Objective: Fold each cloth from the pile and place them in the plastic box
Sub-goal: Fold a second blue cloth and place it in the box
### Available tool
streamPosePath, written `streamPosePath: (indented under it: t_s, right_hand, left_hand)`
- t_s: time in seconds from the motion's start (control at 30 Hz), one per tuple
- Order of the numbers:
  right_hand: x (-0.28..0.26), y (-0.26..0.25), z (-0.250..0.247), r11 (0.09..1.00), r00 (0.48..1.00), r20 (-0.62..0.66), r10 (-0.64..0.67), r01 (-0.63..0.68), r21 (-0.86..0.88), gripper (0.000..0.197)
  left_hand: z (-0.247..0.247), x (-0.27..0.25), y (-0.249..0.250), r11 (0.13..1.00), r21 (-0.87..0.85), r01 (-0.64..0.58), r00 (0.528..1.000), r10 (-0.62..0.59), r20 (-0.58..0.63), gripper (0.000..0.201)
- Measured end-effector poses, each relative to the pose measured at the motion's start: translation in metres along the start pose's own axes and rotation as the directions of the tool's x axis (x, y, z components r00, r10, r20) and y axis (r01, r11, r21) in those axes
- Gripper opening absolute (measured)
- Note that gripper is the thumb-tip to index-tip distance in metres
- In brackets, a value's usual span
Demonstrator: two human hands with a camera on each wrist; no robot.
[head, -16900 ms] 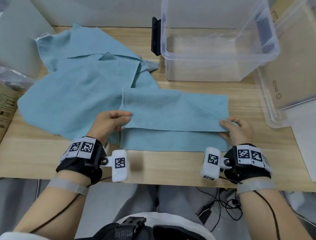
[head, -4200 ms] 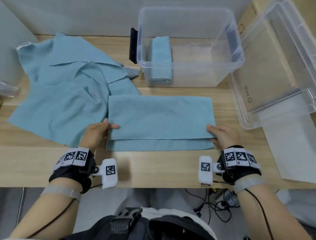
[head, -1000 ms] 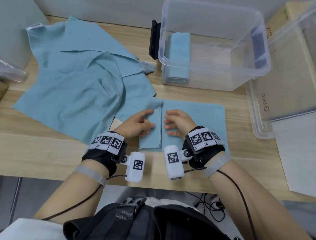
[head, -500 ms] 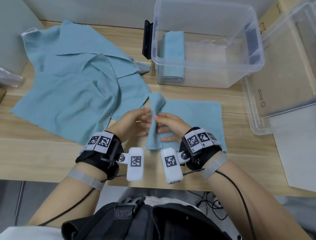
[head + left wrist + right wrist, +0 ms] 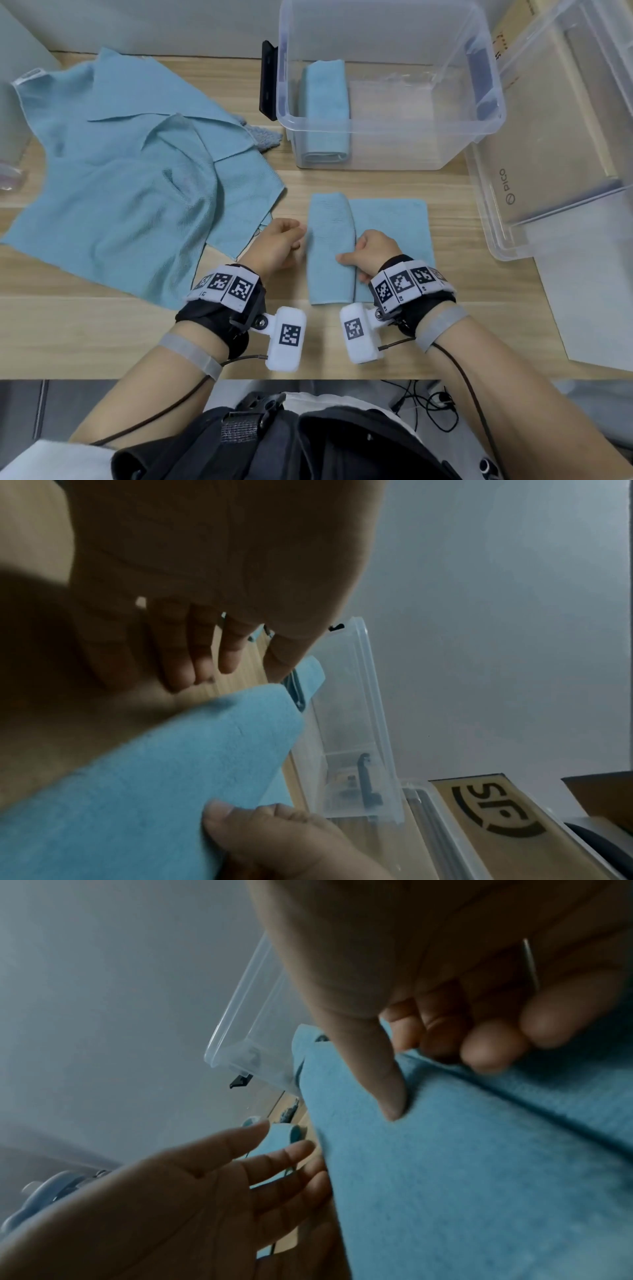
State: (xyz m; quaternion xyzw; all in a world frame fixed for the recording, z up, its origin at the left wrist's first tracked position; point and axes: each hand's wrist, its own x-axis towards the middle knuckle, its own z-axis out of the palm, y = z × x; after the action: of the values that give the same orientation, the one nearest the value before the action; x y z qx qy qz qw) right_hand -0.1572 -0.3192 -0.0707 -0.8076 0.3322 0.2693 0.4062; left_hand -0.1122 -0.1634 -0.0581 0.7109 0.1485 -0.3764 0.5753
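Note:
A light blue cloth (image 5: 390, 236) lies folded on the wooden table in front of the plastic box (image 5: 486, 113). Its left part is turned over into a narrow flap (image 5: 329, 246). My right hand (image 5: 349, 253) pinches the flap's right edge, thumb on top (image 5: 387, 1085) and fingers curled beside it. My left hand (image 5: 298, 236) sits just off the cloth's left edge with relaxed fingers (image 5: 205, 664), holding nothing. One folded blue cloth (image 5: 325, 113) stands at the box's left wall. A pile of loose blue cloths (image 5: 130, 178) spreads at the left.
The clear box lid (image 5: 548, 137) leans at the right with a white sheet (image 5: 582, 291) under it. A black clip (image 5: 269, 85) sticks out from the box's left wall. Bare table runs along the near edge (image 5: 102, 335).
Half a second ago both hands held the flap raised on edge. It now lies flat on the cloth; my left hand has let go and drawn left, my right still holds it.

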Motion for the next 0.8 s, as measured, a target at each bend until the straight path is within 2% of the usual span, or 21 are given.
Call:
streamPosePath:
  t_s: [0.13, 0.27, 0.43, 0.5, 0.57, 0.63, 0.7, 0.8]
  right_hand:
    - [0.001, 0.003, -0.003, 0.996, 0.996, -0.056, -0.066, 0.062, -0.071, 0.035]
    - [0.001, 0.005, 0.002, 0.990, 0.994, 0.019, -0.107, 0.105, 0.095, 0.025]
    - [-0.014, -0.006, 0.000, 0.942, 0.965, 0.216, -0.146, 0.069, 0.327, 0.042]
    - [-0.018, -0.008, -0.002, 0.908, 0.948, 0.254, -0.192, 0.074, 0.411, 0.038]
    - [-0.018, -0.004, -0.007, 0.873, 0.952, 0.220, -0.212, 0.084, 0.480, 0.027]
    - [-0.015, 0.002, -0.014, 0.874, 0.976, 0.143, -0.166, 0.078, 0.480, 0.025]
    - [-0.011, 0.010, -0.021, 0.906, 0.989, 0.095, -0.114, 0.064, 0.418, 0.021]
    - [-0.004, 0.030, -0.031, 0.941, 0.999, 0.017, -0.052, 0.043, 0.335, 0.007]
  left_hand:
    - [0.005, 0.000, 0.001, 0.995, -0.085, 0.060, 0.992, -0.050, 0.113, 0.019]
    - [0.009, -0.001, 0.003, 0.986, -0.080, 0.145, 0.982, -0.133, 0.131, 0.024]
    - [0.008, -0.005, 0.012, 0.973, -0.201, 0.114, 0.970, -0.065, 0.236, 0.025]
    - [0.009, -0.005, 0.014, 0.980, -0.180, 0.083, 0.954, -0.026, 0.298, 0.029]
    - [0.013, -0.004, 0.015, 0.987, -0.150, 0.050, 0.941, 0.004, 0.337, 0.031]
    - [0.018, -0.003, 0.014, 0.991, -0.131, 0.002, 0.948, 0.040, 0.315, 0.030]
    - [0.023, 0.000, 0.013, 0.991, -0.127, -0.046, 0.968, 0.075, 0.239, 0.025]
    - [0.027, 0.007, 0.008, 0.990, -0.137, -0.043, 0.988, 0.062, 0.141, 0.013]
